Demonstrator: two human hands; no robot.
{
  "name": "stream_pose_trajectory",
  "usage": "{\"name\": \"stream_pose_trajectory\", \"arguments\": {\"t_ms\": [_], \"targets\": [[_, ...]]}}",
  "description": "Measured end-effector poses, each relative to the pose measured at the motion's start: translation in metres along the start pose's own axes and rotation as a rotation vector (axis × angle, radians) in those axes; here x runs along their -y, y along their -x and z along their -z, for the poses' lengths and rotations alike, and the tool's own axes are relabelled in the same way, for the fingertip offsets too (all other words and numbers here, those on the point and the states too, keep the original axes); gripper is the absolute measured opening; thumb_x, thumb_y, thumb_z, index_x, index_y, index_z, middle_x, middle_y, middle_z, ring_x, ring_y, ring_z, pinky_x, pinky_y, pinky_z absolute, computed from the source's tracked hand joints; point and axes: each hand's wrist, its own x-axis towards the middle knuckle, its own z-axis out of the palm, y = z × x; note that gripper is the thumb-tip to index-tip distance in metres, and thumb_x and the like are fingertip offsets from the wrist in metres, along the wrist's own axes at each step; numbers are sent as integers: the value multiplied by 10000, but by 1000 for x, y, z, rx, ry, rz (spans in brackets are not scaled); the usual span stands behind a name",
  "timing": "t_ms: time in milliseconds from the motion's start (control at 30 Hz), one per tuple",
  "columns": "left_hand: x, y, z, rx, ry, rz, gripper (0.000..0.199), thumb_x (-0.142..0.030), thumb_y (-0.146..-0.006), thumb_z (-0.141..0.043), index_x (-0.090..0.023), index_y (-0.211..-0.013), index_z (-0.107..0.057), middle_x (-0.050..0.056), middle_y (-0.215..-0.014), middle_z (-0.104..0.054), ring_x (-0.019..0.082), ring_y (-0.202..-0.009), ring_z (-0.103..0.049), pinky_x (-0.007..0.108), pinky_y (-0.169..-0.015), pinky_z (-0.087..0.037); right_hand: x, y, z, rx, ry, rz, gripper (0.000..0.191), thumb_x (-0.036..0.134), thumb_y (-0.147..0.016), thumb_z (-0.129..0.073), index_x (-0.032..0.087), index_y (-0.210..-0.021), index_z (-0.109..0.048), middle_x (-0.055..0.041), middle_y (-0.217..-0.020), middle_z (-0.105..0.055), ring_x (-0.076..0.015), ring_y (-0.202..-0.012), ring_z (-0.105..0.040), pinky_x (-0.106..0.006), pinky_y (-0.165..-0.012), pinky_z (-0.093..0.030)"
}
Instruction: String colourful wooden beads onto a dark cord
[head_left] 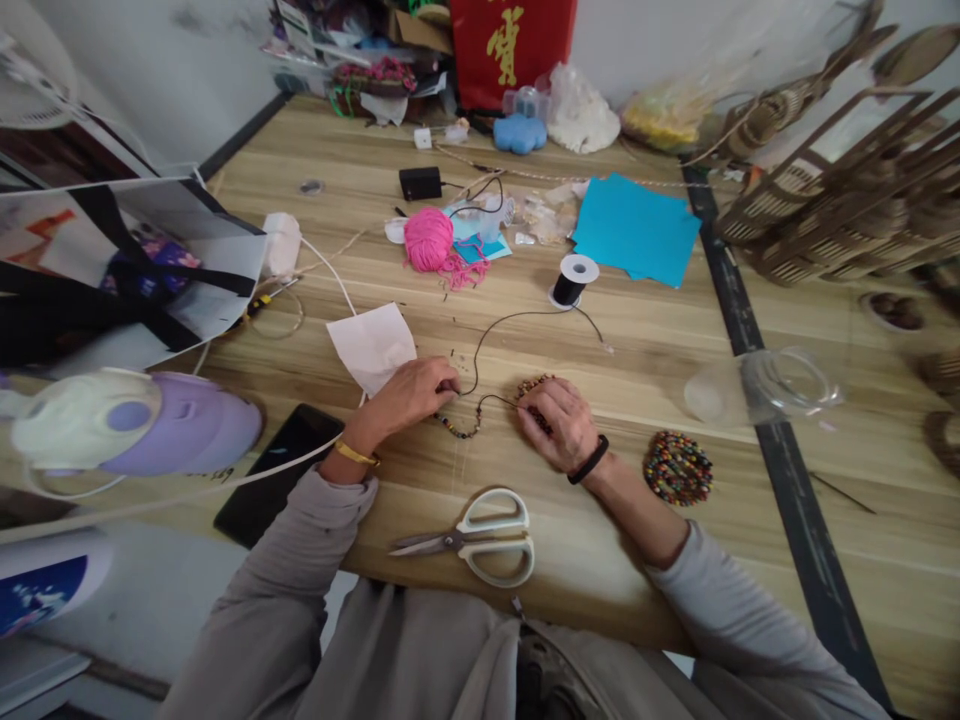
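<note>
My left hand [412, 395] pinches a thin black cord [478, 350] at the edge of a white paper sheet. The cord loops back to a white spool of black cord [570, 282]. A short run of small multicoloured beads [456, 431] hangs on the cord between my hands, resting on the table. My right hand [559, 422] has its fingers closed on the beaded string [534, 384], part of which bunches under the palm. Near my right forearm lies a coiled heap of beaded strings [678, 468]. Scissors with white handles [480, 538] lie slightly apart in front of me.
White paper [373, 340] and a dark phone [277, 470] lie to the left, beside a purple and white bottle [180, 420]. Further back are pink yarn [430, 240], a black adapter [420, 183] and blue sheets [637, 228]. A clear plastic cup [750, 385] lies at right.
</note>
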Motion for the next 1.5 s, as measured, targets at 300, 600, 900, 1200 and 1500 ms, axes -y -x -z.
{"name": "stream_pose_trajectory", "arguments": {"t_ms": [300,600,900,1200,1500], "targets": [[-4,-9,-13,-35,113,-107,137,-219,-834,-559,-156,-879,-672,48,-839,-633,166,-806,-579,280,-750,-442,1,0,1,-4,6,-2,31,186,-861,-539,203,-861,-565,-58,-801,-628,-199,-782,-568,-378,-806,-458],[8,4,11,-54,113,51,162,-279,-784,-626,-148,-862,-682,39,-761,-660,139,-675,-579,246,-642,-431,1,-1,3,-70,90,-33,33,172,-857,-540,202,-849,-551,-52,-796,-643,-197,-785,-568,-370,-807,-449],[18,10,18,155,178,57,272,-196,-701,-655,-140,-967,-662,43,-820,-653,139,-695,-583,241,-636,-450,-2,1,1,-78,134,-68,14,174,-857,-544,184,-859,-553,-57,-831,-651,-198,-821,-577,-369,-817,-438],[-27,-6,-6,-102,454,-94,228,-182,-811,-580,-143,-1023,-654,84,-1058,-649,121,-782,-600,251,-737,-490,0,-1,2,-67,2,0,45,160,-869,-527,188,-895,-550,-67,-825,-622,-194,-780,-560,-352,-749,-461],[-50,-18,-34,-84,646,-33,171,-182,-779,-623,-103,-918,-684,72,-851,-708,131,-741,-633,218,-691,-496,1,1,1,-72,-34,28,72,150,-860,-536,183,-916,-566,-80,-851,-618,-196,-802,-567,-342,-733,-483]]}}
